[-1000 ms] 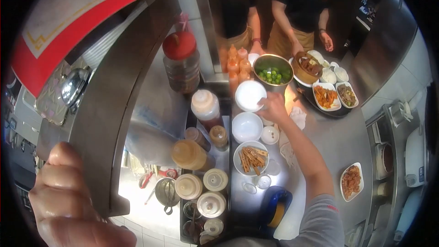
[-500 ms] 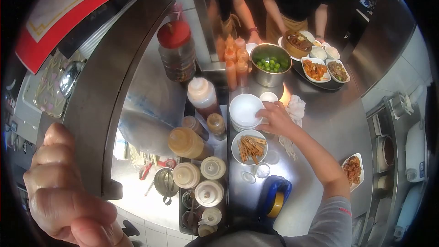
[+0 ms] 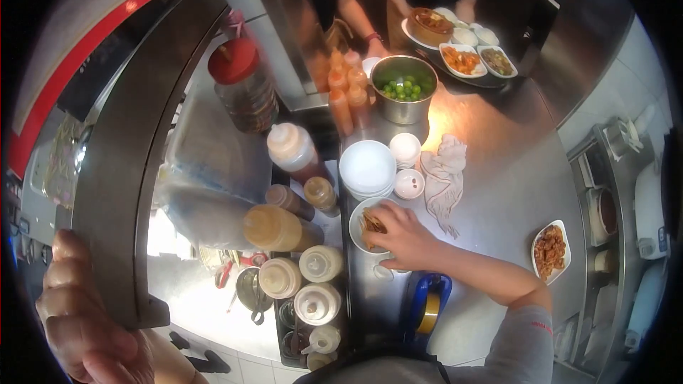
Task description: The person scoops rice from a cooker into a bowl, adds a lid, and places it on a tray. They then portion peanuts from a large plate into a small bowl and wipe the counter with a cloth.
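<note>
My right hand reaches into a white bowl of wooden clothespins. Its fingers curl around some of the pins, partly hiding them. Directly behind stands a stack of white bowls, with two small white dishes, the far one and the near one, to its right. At the left edge of the view, my left hand is closed against the dark metal shelf edge, its fingers wrapped and its palm hidden.
Several squeeze bottles line the left side. Behind are a metal pot of green citrus fruits and a food tray beside people. A cloth, blue tape dispenser and dish of meat sit on the counter.
My right hand has left the bowl stack and come down toward me into the clothespin bowl. The view has turned, and the people's tray of food has shifted. My left hand stays by the shelf.
</note>
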Demonstrator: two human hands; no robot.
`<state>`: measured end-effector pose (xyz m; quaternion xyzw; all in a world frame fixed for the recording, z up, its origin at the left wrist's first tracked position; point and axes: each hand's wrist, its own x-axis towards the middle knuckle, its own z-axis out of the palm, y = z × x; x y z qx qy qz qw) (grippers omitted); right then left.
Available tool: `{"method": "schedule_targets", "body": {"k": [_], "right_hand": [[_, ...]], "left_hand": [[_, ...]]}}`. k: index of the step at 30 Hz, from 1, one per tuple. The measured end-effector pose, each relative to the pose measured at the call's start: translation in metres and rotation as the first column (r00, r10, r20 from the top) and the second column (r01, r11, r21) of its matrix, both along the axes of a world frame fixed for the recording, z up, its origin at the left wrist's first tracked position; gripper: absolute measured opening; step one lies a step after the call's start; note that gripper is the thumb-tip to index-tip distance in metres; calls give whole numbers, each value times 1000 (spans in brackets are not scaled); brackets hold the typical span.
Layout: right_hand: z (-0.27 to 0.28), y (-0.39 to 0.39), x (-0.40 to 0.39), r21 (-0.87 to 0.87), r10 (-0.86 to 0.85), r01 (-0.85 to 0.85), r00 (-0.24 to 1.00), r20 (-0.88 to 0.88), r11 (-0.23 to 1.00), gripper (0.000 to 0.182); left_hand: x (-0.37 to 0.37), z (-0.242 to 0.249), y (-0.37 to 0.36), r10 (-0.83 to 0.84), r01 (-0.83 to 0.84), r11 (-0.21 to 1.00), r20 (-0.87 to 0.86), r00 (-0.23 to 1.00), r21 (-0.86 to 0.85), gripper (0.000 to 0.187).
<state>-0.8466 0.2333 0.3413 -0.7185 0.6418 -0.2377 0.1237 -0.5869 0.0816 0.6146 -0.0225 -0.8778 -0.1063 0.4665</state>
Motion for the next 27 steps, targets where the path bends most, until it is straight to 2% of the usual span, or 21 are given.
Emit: {"method": "schedule_targets", "body": {"k": [1, 4, 6, 8, 9, 12, 14, 17, 19, 21, 22, 23, 24, 25, 27], "right_hand": [[-3, -2, 5, 11, -62, 63, 995, -73, 998, 55], [-8, -17, 4, 26, -85, 86, 995, -50, 996, 51], [-8, -21, 2, 2, -86, 87, 995, -47, 996, 52], [-10, -27, -3, -14, -86, 86, 995, -50, 996, 52], [-12, -31, -7, -14, -87, 87, 995, -42, 996, 53], [-16, -42, -18, -23, -93, 92, 995, -29, 995, 55], [-17, -45, -25, -28, -101, 101, 995, -21, 995, 57], [-10, -46, -36, -60, -84, 83, 996, -20, 995, 57], [6, -36, -49, -296, -77, 99, 993, 84, 950, 53], [-9, -37, -81, -338, -287, 367, 921, 264, 866, 52], [-18, -37, -99, -269, -427, 493, 864, 268, 828, 56], [-28, -38, -117, -199, -557, 608, 789, 260, 768, 59], [-53, -44, -136, -86, -590, 632, 757, 280, 770, 63], [-78, -50, -148, 24, -625, 648, 723, 295, 761, 66], [-103, -56, -153, 8, -580, 609, 751, 315, 793, 68]], "left_hand": [[0, 0, 4, -11, 11, 1000, 4, 1000, -12, 23], [-8, 1, -2, 8, -8, 1000, 3, 1000, 1, 23], [-5, 2, -6, -34, 34, 999, 4, 999, -18, 24], [1, 5, -12, -171, 169, 985, 79, 982, 40, 24], [3, 5, -15, -179, 175, 983, 83, 980, 45, 24], [4, -2, -14, -121, 119, 989, 13, 993, 82, 26], [-8, -6, -6, 42, -38, 998, -103, 994, 45, 27], [5, -1, -14, -47, 48, 997, -27, 999, 67, 28], [5, 2, -15, -90, 90, 994, -4, 996, 67, 28], [8, 0, -20, -114, 114, 992, -14, 993, 51, 27], [5, -2, -19, -117, 117, 991, -6, 993, 60, 27], [2, -4, -14, -44, 47, 997, -52, 998, 54, 27], [-1, -5, -12, 26, -21, 999, -100, 995, 48, 27], [21, -2, -25, -40, 45, 994, -54, 998, 97, 28], [31, 2, -30, -103, 102, 993, 14, 995, 58, 28]]}}
